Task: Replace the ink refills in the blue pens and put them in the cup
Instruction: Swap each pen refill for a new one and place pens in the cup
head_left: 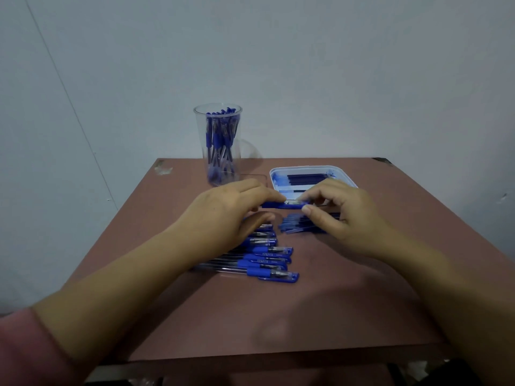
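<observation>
A blue pen [284, 204] is held level above the table between both hands. My left hand [223, 215] grips its left end, and my right hand [337, 215] pinches its right end between thumb and fingers. A clear plastic cup [218, 143] holding several blue pens stands at the back of the table. A row of several capped blue pens [264, 259] lies on the table under my left hand. A loose pile of blue refills [301, 227] lies under my right hand. A white tray [309, 169] with dark refills sits at the back right.
The brown table [278, 316] stands against a pale wall. Its near half is bare wood. A chipped corner shows at the back left [163, 168]. A pink sleeve [30, 346] covers my left upper arm at the lower left.
</observation>
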